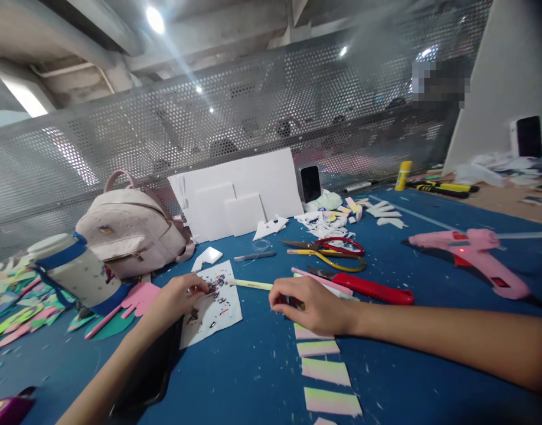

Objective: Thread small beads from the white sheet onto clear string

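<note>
My left hand rests at the left edge of a white paper sheet. Its fingers are curled and closed over a scatter of tiny dark and coloured bits. Whatever they pinch, if anything, is too small to make out. My right hand is closed round the end of a slim pale-yellow pen-like stick, whose far tip reaches the sheet's right edge. Below that hand lies a column of pink-and-green foam strips. A dark phone-like slab lies partly under my left forearm.
Scissors, a red utility knife and a pink glue gun lie to the right. A tumbler, backpack and foam scraps occupy the left. White boards and a phone stand at the back.
</note>
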### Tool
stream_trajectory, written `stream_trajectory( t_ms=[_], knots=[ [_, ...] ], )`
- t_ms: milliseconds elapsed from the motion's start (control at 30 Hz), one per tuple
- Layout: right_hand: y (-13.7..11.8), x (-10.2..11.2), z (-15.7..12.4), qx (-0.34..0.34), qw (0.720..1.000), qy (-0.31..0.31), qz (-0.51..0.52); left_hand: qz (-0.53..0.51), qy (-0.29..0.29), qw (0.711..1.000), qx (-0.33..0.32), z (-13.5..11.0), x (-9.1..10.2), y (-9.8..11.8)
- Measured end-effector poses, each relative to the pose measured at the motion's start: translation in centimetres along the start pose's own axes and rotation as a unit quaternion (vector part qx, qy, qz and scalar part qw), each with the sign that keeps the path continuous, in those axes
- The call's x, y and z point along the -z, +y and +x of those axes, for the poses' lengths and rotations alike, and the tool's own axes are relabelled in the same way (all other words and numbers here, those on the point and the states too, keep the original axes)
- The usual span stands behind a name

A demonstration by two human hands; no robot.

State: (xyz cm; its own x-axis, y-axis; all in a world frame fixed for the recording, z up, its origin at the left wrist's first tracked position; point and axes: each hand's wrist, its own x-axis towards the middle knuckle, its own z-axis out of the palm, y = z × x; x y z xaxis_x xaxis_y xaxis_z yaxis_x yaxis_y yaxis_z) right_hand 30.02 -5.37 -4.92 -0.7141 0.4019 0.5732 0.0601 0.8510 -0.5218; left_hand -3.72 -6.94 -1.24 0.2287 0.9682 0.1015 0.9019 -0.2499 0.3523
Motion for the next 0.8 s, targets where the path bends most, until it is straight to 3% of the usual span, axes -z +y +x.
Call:
stream_trajectory(
  t_ms=[800],
  knots=[
    [0.02, -0.03, -0.01, 0.002, 1.0, -0.008, 0.003, -0.012, -0.025, 1.0, 0.012, 0.04, 0.44, 0.17]
  ],
)
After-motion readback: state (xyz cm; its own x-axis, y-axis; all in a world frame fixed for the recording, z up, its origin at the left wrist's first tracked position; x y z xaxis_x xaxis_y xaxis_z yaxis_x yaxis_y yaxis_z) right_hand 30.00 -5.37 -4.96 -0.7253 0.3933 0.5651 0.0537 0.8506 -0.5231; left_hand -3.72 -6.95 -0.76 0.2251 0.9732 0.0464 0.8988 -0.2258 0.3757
